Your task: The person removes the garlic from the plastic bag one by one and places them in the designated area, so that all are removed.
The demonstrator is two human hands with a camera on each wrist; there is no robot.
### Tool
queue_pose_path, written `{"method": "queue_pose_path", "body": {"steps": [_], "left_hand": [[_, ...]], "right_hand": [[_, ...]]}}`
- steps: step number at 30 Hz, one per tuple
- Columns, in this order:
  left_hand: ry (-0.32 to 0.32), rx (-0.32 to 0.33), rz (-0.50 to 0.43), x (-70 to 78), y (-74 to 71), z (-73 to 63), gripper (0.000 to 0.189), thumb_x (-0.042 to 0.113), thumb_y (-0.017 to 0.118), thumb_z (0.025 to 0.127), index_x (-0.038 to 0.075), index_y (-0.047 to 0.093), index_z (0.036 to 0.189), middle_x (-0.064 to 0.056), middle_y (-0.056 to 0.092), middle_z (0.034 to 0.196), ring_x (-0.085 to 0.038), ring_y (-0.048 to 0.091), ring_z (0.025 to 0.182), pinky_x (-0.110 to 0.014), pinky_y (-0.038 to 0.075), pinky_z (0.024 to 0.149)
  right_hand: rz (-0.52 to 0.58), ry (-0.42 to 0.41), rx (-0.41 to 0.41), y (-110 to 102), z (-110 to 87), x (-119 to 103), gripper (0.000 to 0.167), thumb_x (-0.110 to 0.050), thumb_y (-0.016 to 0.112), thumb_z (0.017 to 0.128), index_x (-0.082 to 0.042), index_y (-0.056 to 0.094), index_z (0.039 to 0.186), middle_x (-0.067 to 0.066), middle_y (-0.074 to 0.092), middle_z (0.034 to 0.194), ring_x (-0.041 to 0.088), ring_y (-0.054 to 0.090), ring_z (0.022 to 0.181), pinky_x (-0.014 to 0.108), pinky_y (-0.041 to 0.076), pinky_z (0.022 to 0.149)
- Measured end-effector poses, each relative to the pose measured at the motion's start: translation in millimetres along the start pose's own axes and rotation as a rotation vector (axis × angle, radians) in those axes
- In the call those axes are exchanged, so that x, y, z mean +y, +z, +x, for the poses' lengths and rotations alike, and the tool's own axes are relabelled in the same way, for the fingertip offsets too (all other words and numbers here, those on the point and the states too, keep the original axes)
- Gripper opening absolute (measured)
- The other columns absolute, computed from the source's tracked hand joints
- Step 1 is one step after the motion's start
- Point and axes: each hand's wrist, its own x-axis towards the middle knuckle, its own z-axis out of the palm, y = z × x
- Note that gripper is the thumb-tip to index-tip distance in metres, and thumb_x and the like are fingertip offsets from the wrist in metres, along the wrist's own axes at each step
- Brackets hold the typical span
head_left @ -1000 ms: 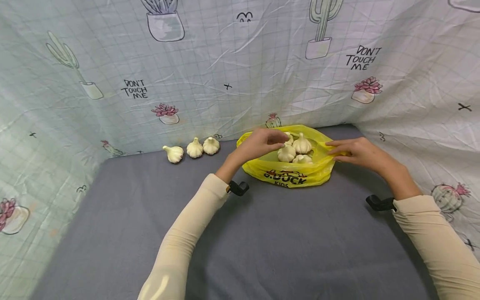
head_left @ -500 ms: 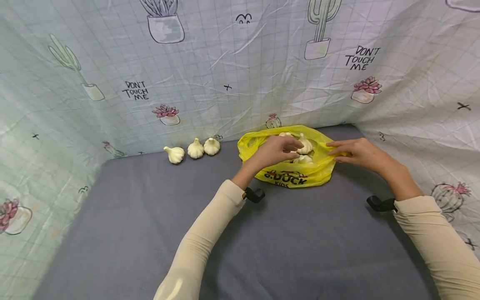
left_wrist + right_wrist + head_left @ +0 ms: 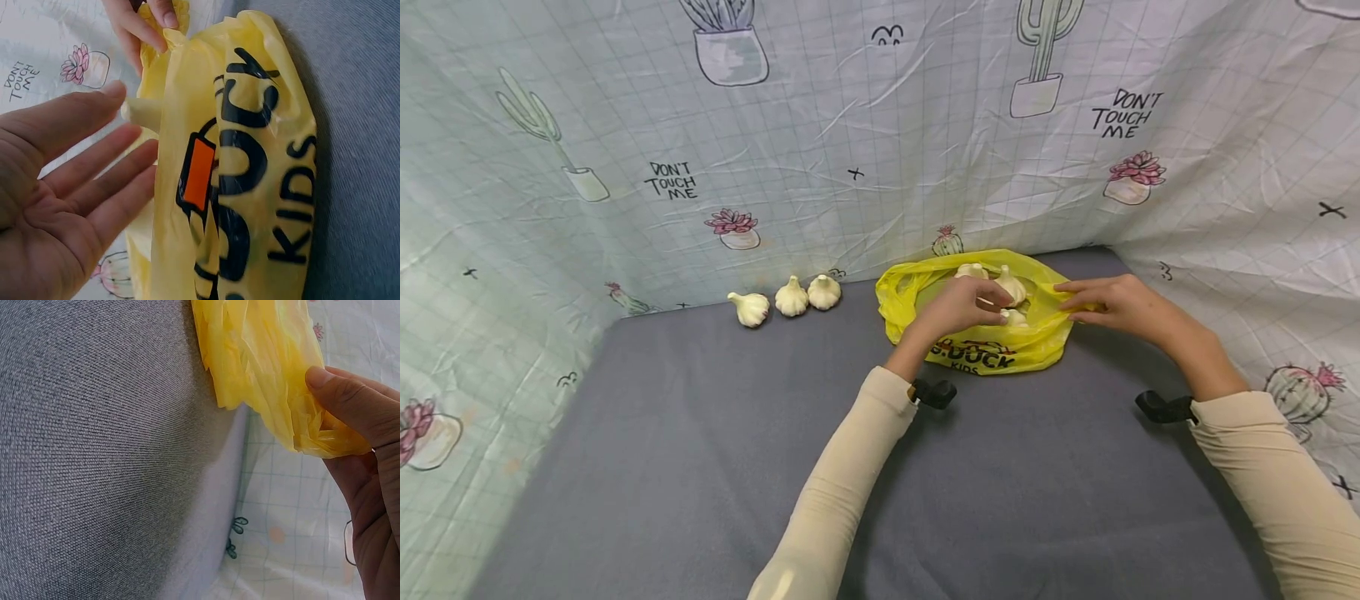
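A thin yellow plastic bag (image 3: 1041, 354) printed in black with "DUCK" and "KIDS" sits near the back of the worktop, its mouth gaping upward. Inside lie pale cream garlic bulbs (image 3: 1012, 287); parts of three show from the head, and any others are hidden by a hand and the bag's wall.

The left hand (image 3: 958, 307) reaches over the bag's near-left rim. In the left wrist view its fingers are extended and its thumb stands well away from them, with nothing held; some fingertips pass behind the rim, close to a pale stem. The right hand (image 3: 1120, 308) pinches the bag's right edge between thumb and fingers, the plastic bunched in its grip.

Well apart from the bag, to the left, three more cream garlic bulbs (image 3: 792, 297) rest in a row along the worktop's back edge. The leftmost lies tilted with its stem pointing left; the other two sit close together, stems up.

Both arms wear cream sleeves (image 3: 842, 479), with a small black device (image 3: 934, 393) at each wrist. Dark grey fabric covers the worktop (image 3: 700, 458). Behind it hangs a pale gridded cloth (image 3: 820, 100) with potted-plant drawings and "DON'T TOUCH ME".
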Motion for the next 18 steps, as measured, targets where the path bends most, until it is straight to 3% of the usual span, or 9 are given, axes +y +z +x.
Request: {"method": "queue_pose_path", "body": {"steps": [6,9,13,18], "left_hand": [[-0.037,-0.003,0.03,0.0,1.2,9.7,0.025,0.016,0.077,0.093,0.006,0.077,0.115,-0.004,0.076,0.11,-0.01,0.071,0.097,-0.017,0.054,0.078],[-0.046,-0.012,0.088,0.9,1.0,13.3,0.018,0.016,0.076,0.094,0.01,0.08,0.111,-0.001,0.077,0.107,-0.006,0.069,0.09,-0.017,0.054,0.073],[-0.056,-0.024,0.116,2.4,1.6,19.3,0.017,0.015,0.073,0.096,0.01,0.08,0.111,-0.002,0.077,0.106,-0.011,0.069,0.086,-0.02,0.054,0.069],[-0.07,-0.03,0.148,4.7,5.3,31.3,0.016,0.014,0.071,0.098,0.009,0.079,0.111,-0.003,0.076,0.106,-0.014,0.069,0.088,-0.019,0.052,0.073]], "right_hand": [[-0.001,0.01,-0.008,0,0.1,0,0.038,0.009,0.087,0.067,-0.008,0.082,0.1,0.019,0.074,0.115,-0.003,0.049,0.064,0.013,0.036,0.051],[0.003,0.004,-0.016,2,0.9,1,0.038,0.009,0.086,0.067,-0.008,0.082,0.1,0.019,0.073,0.115,-0.004,0.047,0.062,0.013,0.036,0.05],[0.001,0.003,-0.031,3,2.2,2,0.037,0.009,0.086,0.068,-0.007,0.081,0.101,0.02,0.073,0.116,-0.005,0.045,0.059,0.013,0.036,0.05],[-0.035,-0.004,-0.026,5,3.8,4,0.037,0.008,0.087,0.067,-0.007,0.082,0.1,0.019,0.073,0.115,0.001,0.057,0.065,0.014,0.039,0.052]]}}
